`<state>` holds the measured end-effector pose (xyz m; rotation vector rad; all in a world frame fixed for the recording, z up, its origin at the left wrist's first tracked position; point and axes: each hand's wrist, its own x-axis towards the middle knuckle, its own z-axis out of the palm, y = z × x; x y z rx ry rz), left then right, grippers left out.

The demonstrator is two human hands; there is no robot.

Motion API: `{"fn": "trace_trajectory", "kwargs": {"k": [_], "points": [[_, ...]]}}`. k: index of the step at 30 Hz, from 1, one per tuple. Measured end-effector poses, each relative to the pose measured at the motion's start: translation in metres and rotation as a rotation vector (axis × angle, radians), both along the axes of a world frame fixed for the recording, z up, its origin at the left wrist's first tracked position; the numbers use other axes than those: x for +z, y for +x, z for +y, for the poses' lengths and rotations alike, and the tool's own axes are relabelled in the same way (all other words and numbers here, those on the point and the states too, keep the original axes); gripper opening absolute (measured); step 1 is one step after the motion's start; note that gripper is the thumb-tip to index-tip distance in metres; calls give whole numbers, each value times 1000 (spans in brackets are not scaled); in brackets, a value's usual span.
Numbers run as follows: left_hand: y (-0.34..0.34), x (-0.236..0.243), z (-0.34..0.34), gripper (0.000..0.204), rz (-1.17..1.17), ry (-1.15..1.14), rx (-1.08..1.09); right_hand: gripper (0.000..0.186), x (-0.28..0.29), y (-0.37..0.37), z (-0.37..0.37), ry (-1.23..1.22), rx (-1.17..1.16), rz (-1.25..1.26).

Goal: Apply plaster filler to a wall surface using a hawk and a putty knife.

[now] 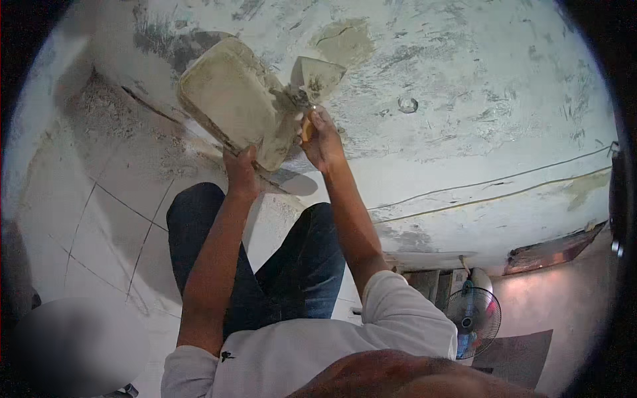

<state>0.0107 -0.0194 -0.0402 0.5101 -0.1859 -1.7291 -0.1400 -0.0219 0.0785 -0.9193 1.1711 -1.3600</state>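
Observation:
My left hand [241,172] is closed on the near edge of a shallow mortar pan [225,93]. The pan is rectangular with rounded corners, caked in grey-beige mortar, and tilted up against the wall. Closed round an orange handle, my right hand [322,140] holds a pointing trowel [321,77]. Its pointed blade lies just past the pan's right edge, close to the wall, with mortar smeared on it. Beyond the blade, a beige mortar patch [343,41] shows on the wall. Whether the blade touches the wall, I cannot tell.
The pale wall [464,53] is scuffed and carries a small round fitting [408,105] and two thin cables [491,200]. Dusty rubble [126,129] lies in the corner on the tiled floor [126,219]. A standing fan [472,322] is at the lower right.

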Motion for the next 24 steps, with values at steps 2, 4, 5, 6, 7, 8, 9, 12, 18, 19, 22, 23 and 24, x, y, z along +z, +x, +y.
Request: {"fn": "trace_trajectory", "kwargs": {"k": [2,4,5,6,7,8,9,12,18,19,22,23,24], "points": [[0,-6,-3,57,18,90,-106,13,0,1,-16,-49,13,-58],[0,-9,-2,58,32,2,-90,12,7,3,-27,-52,-18,-137],[1,-10,0,59,44,-83,-60,12,12,4,-32,-104,49,-154],[1,-11,1,59,25,-31,-69,13,19,4,-36,-135,25,-180],[2,-10,2,61,80,-84,-68,14,27,4,-39,-148,0,-208],[3,-9,3,64,105,-68,-58,14,37,2,-41,-168,7,-245],[3,-8,3,64,136,-141,-68,14,45,0,-39,-171,-17,-241],[4,-5,3,64,33,-42,-26,18,68,-8,-27,-337,77,-110],[6,1,2,68,73,1,-92,23,85,-19,13,-480,-7,261],[7,3,3,70,59,-56,-85,23,86,-21,17,-531,-25,373],[9,11,4,69,43,-70,-63,22,86,-28,24,-633,-79,691],[9,14,5,68,40,-27,-48,22,84,-29,27,-710,-87,901],[10,16,5,68,31,-15,-48,23,83,-31,29,-642,-131,1026]]}}
